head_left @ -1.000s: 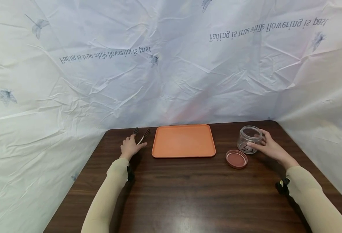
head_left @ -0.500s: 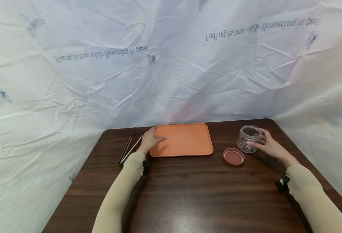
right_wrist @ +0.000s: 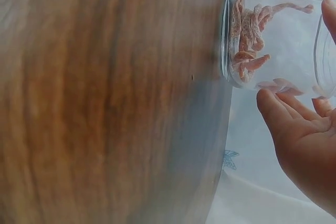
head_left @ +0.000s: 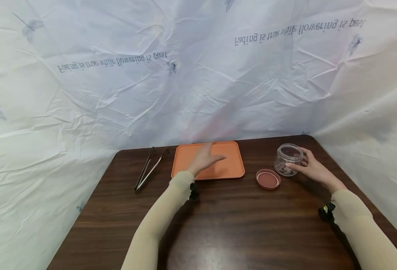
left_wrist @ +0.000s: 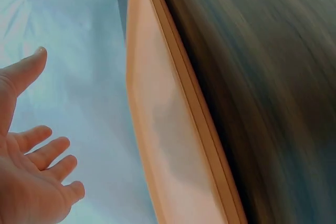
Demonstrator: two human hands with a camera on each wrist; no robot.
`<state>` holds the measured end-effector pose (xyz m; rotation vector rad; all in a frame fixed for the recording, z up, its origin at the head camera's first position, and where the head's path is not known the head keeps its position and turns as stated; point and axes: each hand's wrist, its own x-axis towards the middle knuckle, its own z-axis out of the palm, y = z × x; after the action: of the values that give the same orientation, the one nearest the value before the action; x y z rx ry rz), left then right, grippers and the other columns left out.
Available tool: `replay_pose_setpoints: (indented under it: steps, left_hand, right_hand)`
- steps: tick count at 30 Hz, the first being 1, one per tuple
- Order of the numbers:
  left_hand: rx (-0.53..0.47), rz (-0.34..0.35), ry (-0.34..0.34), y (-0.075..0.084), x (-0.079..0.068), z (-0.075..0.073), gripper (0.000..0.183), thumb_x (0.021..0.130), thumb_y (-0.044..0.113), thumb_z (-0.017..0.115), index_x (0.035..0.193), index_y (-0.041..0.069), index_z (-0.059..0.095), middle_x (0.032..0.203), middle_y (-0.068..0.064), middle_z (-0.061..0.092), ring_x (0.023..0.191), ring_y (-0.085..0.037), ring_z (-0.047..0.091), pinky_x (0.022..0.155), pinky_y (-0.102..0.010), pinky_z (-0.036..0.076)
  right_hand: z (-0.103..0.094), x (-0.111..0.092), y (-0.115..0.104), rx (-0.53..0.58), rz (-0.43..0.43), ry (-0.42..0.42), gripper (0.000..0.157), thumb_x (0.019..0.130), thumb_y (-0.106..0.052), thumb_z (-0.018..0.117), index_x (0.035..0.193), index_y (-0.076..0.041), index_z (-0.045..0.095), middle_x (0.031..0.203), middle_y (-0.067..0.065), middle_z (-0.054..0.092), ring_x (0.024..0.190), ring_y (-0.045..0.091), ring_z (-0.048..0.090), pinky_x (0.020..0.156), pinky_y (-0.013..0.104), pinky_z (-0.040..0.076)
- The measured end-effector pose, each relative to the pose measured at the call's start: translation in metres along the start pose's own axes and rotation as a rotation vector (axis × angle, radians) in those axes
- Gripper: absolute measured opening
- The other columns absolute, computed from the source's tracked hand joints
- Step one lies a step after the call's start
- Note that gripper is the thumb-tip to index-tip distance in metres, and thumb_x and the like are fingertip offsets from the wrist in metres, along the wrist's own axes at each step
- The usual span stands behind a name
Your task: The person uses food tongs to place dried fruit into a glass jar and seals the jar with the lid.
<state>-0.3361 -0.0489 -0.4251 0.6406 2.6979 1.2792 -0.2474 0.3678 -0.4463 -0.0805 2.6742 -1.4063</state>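
My left hand [head_left: 206, 158] hovers over the orange tray [head_left: 231, 165] with its fingers spread and nothing in them; the left wrist view shows the hand [left_wrist: 37, 166] apart from the tray [left_wrist: 173, 103]. At the right, my right hand [head_left: 315, 170] holds a clear open jar [head_left: 289, 159] by its side, thumb in front and fingers behind. Several pinkish, wrinkled strips [right_wrist: 251, 30] lie in the bottom of the jar; their kind I cannot tell. A reddish-brown round lid [head_left: 268, 179] lies in front of the jar, to its left.
Metal tongs [head_left: 148, 170] lie spread on the dark wooden table [head_left: 218, 221], left of the tray. A white printed sheet [head_left: 198, 93] hangs behind the table and along both sides.
My left hand has moved right, away from the tongs and across to above the tray. The tongs now lie free. My right hand keeps its place on the jar.
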Motion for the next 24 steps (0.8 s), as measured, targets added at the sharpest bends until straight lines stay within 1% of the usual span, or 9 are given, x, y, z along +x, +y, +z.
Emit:
replay_pose_setpoints:
  steps: [4, 6, 8, 11, 13, 16, 19, 21, 24]
  left_hand:
    - [-0.025, 0.044, -0.035, 0.015, 0.007, 0.016, 0.083, 0.091, 0.049, 0.073, 0.158, 0.024, 0.033, 0.161, -0.005, 0.034, 0.141, -0.033, 0.041, 0.106, -0.055, 0.042]
    - [-0.010, 0.064, -0.048, 0.021, 0.010, 0.025, 0.085, 0.089, 0.052, 0.074, 0.158, 0.025, 0.033, 0.161, -0.003, 0.035, 0.140, -0.031, 0.043, 0.105, -0.053, 0.043]
    - [0.005, 0.080, -0.061, 0.025, 0.013, 0.035, 0.085, 0.089, 0.054, 0.073, 0.158, 0.025, 0.033, 0.161, -0.001, 0.034, 0.141, -0.027, 0.042, 0.107, -0.051, 0.043]
    - [0.041, 0.080, -0.082, 0.032, 0.015, 0.048, 0.090, 0.087, 0.060, 0.072, 0.159, 0.024, 0.033, 0.161, 0.001, 0.034, 0.144, -0.022, 0.038, 0.109, -0.048, 0.041]
    - [0.060, 0.082, -0.098, 0.036, 0.017, 0.055, 0.089, 0.087, 0.060, 0.072, 0.159, 0.023, 0.033, 0.161, 0.002, 0.034, 0.146, -0.020, 0.035, 0.111, -0.047, 0.040]
    - [0.091, 0.086, -0.125, 0.044, 0.018, 0.065, 0.089, 0.088, 0.058, 0.072, 0.159, 0.021, 0.032, 0.160, 0.001, 0.035, 0.146, -0.020, 0.035, 0.112, -0.044, 0.039]
    - [0.133, 0.095, -0.139, 0.050, 0.018, 0.075, 0.089, 0.088, 0.056, 0.073, 0.159, 0.018, 0.033, 0.159, -0.001, 0.038, 0.144, -0.019, 0.038, 0.111, -0.041, 0.040]
    - [0.171, 0.097, -0.148, 0.053, 0.018, 0.082, 0.089, 0.088, 0.056, 0.072, 0.158, 0.016, 0.034, 0.157, -0.003, 0.042, 0.141, -0.019, 0.043, 0.109, -0.039, 0.042]
    - [0.239, 0.099, -0.167, 0.056, 0.017, 0.093, 0.089, 0.088, 0.059, 0.070, 0.157, 0.015, 0.035, 0.155, -0.003, 0.044, 0.138, -0.018, 0.047, 0.107, -0.036, 0.044]
  right_hand:
    - [0.000, -0.001, -0.002, 0.005, 0.001, 0.001, 0.111, 0.098, -0.045, 0.066, 0.158, -0.009, -0.020, 0.155, 0.044, 0.009, 0.144, 0.059, 0.014, 0.106, 0.072, 0.028]
    - [0.000, -0.001, -0.002, -0.005, 0.011, 0.008, 0.113, 0.097, -0.047, 0.066, 0.158, -0.008, -0.021, 0.155, 0.044, 0.008, 0.143, 0.059, 0.013, 0.106, 0.072, 0.028]
    - [0.000, -0.002, 0.000, -0.014, 0.023, 0.014, 0.114, 0.096, -0.049, 0.066, 0.158, -0.007, -0.020, 0.156, 0.044, 0.005, 0.143, 0.060, 0.012, 0.106, 0.072, 0.027]
    - [0.000, -0.003, 0.001, -0.022, 0.039, 0.018, 0.116, 0.095, -0.051, 0.066, 0.157, -0.008, -0.021, 0.157, 0.043, 0.001, 0.144, 0.059, 0.010, 0.107, 0.072, 0.026]
    - [0.000, -0.003, 0.002, -0.023, 0.039, 0.019, 0.116, 0.095, -0.051, 0.067, 0.157, -0.007, -0.021, 0.156, 0.043, 0.001, 0.144, 0.060, 0.011, 0.106, 0.072, 0.026]
    - [0.000, -0.004, 0.002, -0.019, 0.028, 0.021, 0.115, 0.096, -0.049, 0.066, 0.158, -0.008, -0.021, 0.155, 0.045, 0.002, 0.143, 0.061, 0.012, 0.105, 0.073, 0.027]
    - [-0.001, -0.004, 0.001, -0.015, 0.018, 0.022, 0.113, 0.097, -0.047, 0.066, 0.158, -0.007, -0.020, 0.155, 0.046, 0.003, 0.142, 0.062, 0.012, 0.105, 0.074, 0.027]
    - [0.000, -0.003, 0.000, -0.012, 0.015, 0.022, 0.112, 0.097, -0.046, 0.066, 0.158, -0.006, -0.020, 0.155, 0.046, 0.003, 0.142, 0.062, 0.012, 0.105, 0.073, 0.027]
    - [0.001, -0.002, 0.000, -0.010, 0.011, 0.020, 0.112, 0.097, -0.045, 0.067, 0.158, -0.005, -0.019, 0.155, 0.046, 0.006, 0.142, 0.061, 0.013, 0.105, 0.073, 0.028]
